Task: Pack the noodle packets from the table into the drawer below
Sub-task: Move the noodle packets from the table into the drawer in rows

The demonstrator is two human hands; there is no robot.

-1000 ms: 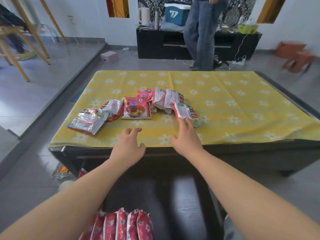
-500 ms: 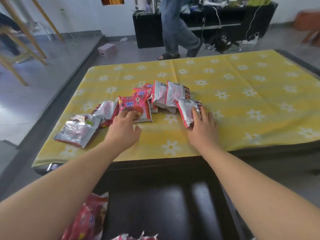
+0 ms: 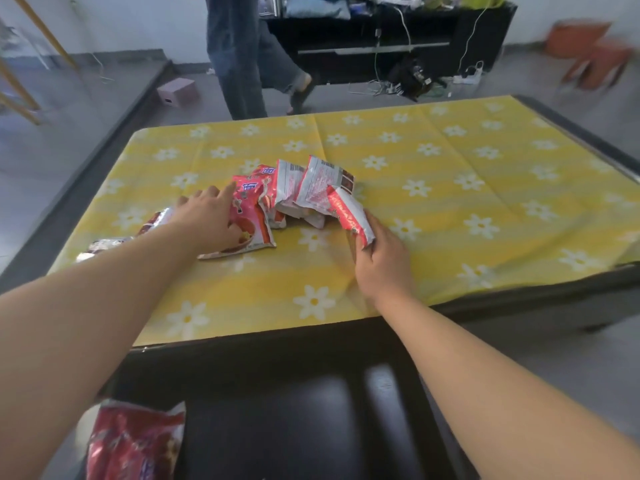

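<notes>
Yellow cloth with white daisies covers the tabletop [image 3: 450, 209]; its dark frame shows along the right and near edges.

Noodle packets [image 3: 287, 188] lie in a loose, overlapping heap left of the cloth's middle.
- Pink packet [image 3: 256, 216] is face up at the near left of the heap, with a bowl pictured on it. The left hand [image 3: 207, 220] lies on its left part with fingers stretched out and the index tip near the packet's far corner. It clasps nothing.
- Two packets with white printed backs [image 3: 318, 183] sit behind it, tilted up and leaning together.
- Red-and-white packet [image 3: 346, 213] is at the right end of the heap, raised on edge. The right hand [image 3: 381, 261] grips its near end with fingers curled round it. The thumb is hidden.
- Silver packets [image 3: 104, 244] lie further left, partly hidden behind the left forearm.

Drawer [image 3: 311, 427] stands open below the near edge of the tabletop, glossy black inside with pale glare. A red packet [image 3: 135, 445] sits at the lower left; I cannot tell whether it is in the drawer or beside it.

Beyond the tabletop the floor is grey.
- A person in jeans [image 3: 239, 64] is mid-stride.
- A black cabinet [image 3: 388, 46] has clutter on top and cables [image 3: 398, 86] on the floor before it.
- A small pink box [image 3: 176, 91] sits on the floor to the left.
- Blurred orange stools [image 3: 588, 53] are at the far right.
- Wooden legs [image 3: 20, 95] are at the far left.
</notes>
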